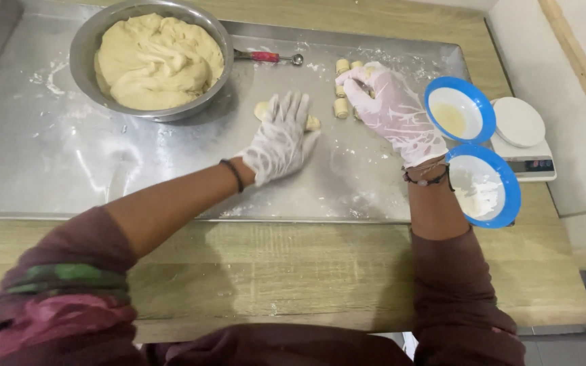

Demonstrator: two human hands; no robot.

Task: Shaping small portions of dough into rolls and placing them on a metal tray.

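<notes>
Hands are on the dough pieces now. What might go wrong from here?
1. The left hand lies flat over a dough roll; pressing unevenly may flatten it.
2. The right hand works among small cut pieces set close together; they could stick to each other or to the glove.
3. Two blue bowls sit right beside the right wrist at the tray's edge; an elbow swing might knock them.
</notes>
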